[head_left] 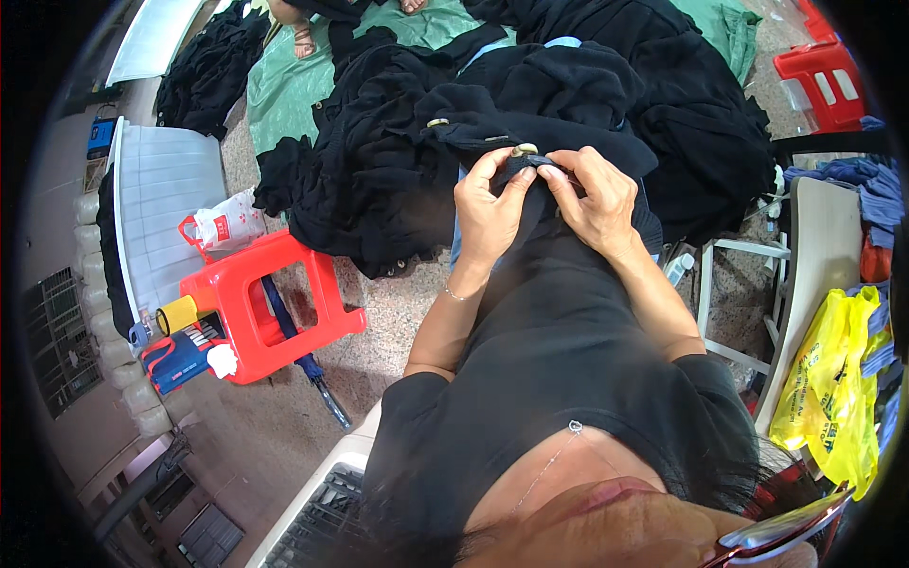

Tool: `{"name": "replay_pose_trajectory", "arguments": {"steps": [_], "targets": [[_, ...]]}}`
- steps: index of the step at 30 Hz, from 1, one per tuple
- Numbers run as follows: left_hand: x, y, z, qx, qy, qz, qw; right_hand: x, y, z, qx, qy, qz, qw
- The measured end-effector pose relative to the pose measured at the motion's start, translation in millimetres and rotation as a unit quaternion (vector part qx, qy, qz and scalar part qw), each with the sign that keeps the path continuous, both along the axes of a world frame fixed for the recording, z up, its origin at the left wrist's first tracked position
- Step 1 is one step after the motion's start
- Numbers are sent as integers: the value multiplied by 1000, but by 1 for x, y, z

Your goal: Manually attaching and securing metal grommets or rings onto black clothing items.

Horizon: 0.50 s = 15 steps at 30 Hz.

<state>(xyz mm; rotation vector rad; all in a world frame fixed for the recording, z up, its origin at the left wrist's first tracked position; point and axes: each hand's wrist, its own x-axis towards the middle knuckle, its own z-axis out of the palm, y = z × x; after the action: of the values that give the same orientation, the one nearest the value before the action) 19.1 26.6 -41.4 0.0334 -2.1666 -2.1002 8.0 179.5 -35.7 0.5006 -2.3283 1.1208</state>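
Observation:
A black knit garment (559, 90) lies over my lap, with a greenish-gold button (525, 150) on its edge. Finger and thumb of my left hand (488, 208) pinch that edge just beside the button. Opposite it, my right hand (597, 194) grips the same edge, its thumb tip close to the left one. A thin pale line shows by the right fingers; whether it is a thread or a needle I cannot tell. Farther left on the garment sits another round button (436, 122).
Heaps of black garments (379, 142) spread ahead over a green sheet (284, 90). To the left, a red plastic stool (241, 303) on its side bears a yellow-cored roll (177, 314). A yellow bag (828, 388) hangs at right. Another person's foot (303, 40) shows at the top.

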Motion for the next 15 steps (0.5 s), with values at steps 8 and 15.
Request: {"name": "replay_pose_trajectory", "arguments": {"steps": [8, 15], "targets": [[1, -1, 1, -9, -8, -8, 1000, 3, -4, 0, -68, -57, 1, 996], [-2, -3, 0, 25, 29, -75, 996, -14, 0, 6, -287, -286, 107, 908]]}}
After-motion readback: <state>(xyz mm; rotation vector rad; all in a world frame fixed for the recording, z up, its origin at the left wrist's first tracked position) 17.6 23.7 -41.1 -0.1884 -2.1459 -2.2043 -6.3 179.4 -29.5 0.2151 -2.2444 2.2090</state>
